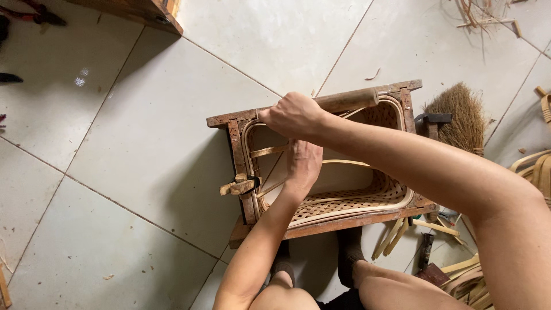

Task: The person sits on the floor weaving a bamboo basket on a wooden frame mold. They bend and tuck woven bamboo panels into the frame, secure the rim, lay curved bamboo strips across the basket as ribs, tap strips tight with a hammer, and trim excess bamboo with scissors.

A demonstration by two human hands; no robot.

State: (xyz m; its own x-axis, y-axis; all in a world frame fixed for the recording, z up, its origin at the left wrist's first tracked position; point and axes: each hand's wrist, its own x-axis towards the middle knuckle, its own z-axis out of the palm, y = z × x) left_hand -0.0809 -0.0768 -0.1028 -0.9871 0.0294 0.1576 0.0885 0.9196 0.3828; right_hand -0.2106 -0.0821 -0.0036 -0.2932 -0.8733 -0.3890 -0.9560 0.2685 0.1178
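A woven cane basket (356,195) sits inside a rectangular wooden frame (235,143) on the tiled floor. My right hand (293,115) grips a round wooden stick (350,100) lying across the frame's far rim. My left hand (303,163) reaches down inside the basket near its left end, fingers on the pale cane strips (270,151) there; whether it grips one is hidden. A small wooden clamp (238,186) is fixed to the frame's left side. My knees show at the bottom edge.
A grass broom head (459,117) and a small dark hammer (433,120) lie right of the frame. Cut cane strips (396,235) and curved pieces (531,166) are scattered at lower right. A wooden furniture edge (143,14) stands at top left. More scraps (476,17) lie at top right.
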